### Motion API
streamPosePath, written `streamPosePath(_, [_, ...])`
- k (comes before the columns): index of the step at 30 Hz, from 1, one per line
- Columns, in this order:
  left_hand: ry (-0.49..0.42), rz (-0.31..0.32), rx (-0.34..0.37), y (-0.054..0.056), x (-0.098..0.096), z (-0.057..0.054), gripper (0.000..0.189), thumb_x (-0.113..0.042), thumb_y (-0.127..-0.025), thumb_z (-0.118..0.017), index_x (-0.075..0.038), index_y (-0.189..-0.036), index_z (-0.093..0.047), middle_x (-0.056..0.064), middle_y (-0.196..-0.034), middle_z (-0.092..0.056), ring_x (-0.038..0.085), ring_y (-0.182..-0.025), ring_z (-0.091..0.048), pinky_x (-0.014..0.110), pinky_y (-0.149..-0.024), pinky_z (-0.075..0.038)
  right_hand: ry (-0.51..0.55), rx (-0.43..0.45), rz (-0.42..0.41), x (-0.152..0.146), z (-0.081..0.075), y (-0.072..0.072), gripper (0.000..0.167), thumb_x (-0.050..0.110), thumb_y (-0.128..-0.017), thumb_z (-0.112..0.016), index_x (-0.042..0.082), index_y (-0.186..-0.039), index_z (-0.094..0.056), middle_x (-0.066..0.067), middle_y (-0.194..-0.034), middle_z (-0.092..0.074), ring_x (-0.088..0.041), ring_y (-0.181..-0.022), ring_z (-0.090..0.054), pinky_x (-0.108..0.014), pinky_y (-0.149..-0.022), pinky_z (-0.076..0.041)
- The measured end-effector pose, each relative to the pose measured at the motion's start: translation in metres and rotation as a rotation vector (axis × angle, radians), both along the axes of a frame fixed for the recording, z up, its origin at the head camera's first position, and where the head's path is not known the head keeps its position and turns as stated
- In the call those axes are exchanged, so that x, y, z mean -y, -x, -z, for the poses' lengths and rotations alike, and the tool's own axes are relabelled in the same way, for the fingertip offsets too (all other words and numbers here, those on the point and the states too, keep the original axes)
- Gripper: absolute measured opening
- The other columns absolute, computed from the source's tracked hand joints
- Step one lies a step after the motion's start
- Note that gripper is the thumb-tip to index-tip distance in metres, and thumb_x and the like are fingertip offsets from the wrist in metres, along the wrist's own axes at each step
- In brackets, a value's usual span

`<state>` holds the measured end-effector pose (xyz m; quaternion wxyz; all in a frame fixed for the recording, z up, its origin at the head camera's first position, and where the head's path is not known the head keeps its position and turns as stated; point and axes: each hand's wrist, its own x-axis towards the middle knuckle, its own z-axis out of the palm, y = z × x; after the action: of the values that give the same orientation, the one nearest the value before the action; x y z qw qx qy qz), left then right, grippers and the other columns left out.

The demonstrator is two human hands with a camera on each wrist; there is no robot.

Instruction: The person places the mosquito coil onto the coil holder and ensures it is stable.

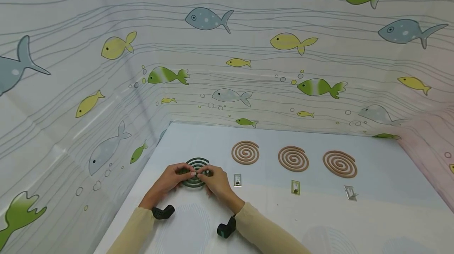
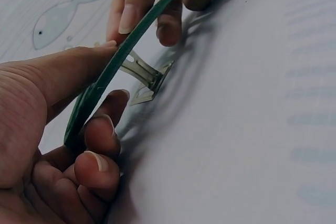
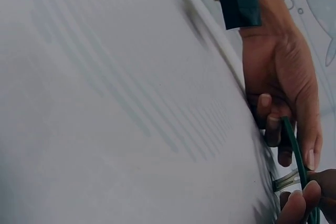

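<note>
A dark green mosquito coil (image 1: 194, 185) sits level just above the table, raised on a small metal stand (image 2: 149, 77). From the left, my left hand (image 1: 172, 176) pinches it, thumb on top and fingers curled underneath. On the opposite side my right hand (image 1: 215, 180) grips the coil near its centre, with fingertips on both faces. In the left wrist view the coil (image 2: 118, 59) shows edge-on, and the stand's upright reaches its underside. The right wrist view has the coil (image 3: 295, 142) between both hands; the stand's tip is hidden there.
Three brown mosquito coils, left (image 1: 245, 152), middle (image 1: 293, 159) and right (image 1: 339, 164), lie along the back of the white table (image 1: 259, 222). Metal stands, left (image 1: 237, 180), middle (image 1: 295, 187) and right (image 1: 350, 193), lie before them. Fish-patterned sheeting (image 1: 262, 76) encloses the table.
</note>
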<state>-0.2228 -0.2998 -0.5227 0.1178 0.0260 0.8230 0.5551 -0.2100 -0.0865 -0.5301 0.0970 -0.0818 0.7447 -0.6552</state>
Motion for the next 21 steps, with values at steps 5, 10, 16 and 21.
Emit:
streamPosePath(5, [0.003,-0.002,-0.017,-0.001,-0.002,-0.001,0.028,-0.034,-0.091,-0.081,-0.013,-0.108,-0.076,0.008,-0.099,-0.068,0.013,-0.056,-0.045,0.026,-0.046,-0.038,-0.01,-0.01,0.004,0.0,0.002,0.0,0.009,0.018,-0.097,-0.073,0.017,-0.105,-0.078,0.003,-0.047,-0.046,-0.008,-0.034,-0.04,-0.023,-0.037,-0.037])
streamPosePath(10, [0.017,0.009,-0.015,-0.002,0.0,0.0,0.029,-0.035,-0.091,-0.08,-0.014,-0.11,-0.075,0.008,-0.102,-0.068,0.013,-0.057,-0.046,0.027,-0.048,-0.04,0.003,0.023,-0.002,0.0,0.003,0.001,0.009,0.019,-0.096,-0.074,0.02,-0.104,-0.078,0.002,-0.047,-0.048,-0.008,-0.035,-0.041,-0.023,-0.037,-0.038])
streamPosePath(16, [0.02,0.055,-0.028,-0.002,0.009,0.002,0.031,-0.035,-0.093,-0.079,-0.016,-0.116,-0.073,0.008,-0.095,-0.066,0.015,-0.06,-0.048,0.029,-0.051,-0.043,0.02,0.023,-0.007,-0.002,0.003,0.001,0.012,0.017,-0.096,-0.074,0.017,-0.107,-0.078,0.0,-0.051,-0.05,-0.01,-0.037,-0.044,-0.024,-0.037,-0.04])
streamPosePath(21, [-0.017,0.077,-0.018,-0.004,0.012,0.0,0.036,-0.033,-0.092,-0.08,-0.013,-0.121,-0.07,0.007,-0.087,-0.065,0.016,-0.062,-0.049,0.029,-0.053,-0.045,0.034,0.018,-0.012,-0.004,0.002,0.0,0.014,0.016,-0.095,-0.074,0.016,-0.109,-0.077,-0.002,-0.058,-0.054,-0.011,-0.039,-0.046,-0.025,-0.038,-0.042])
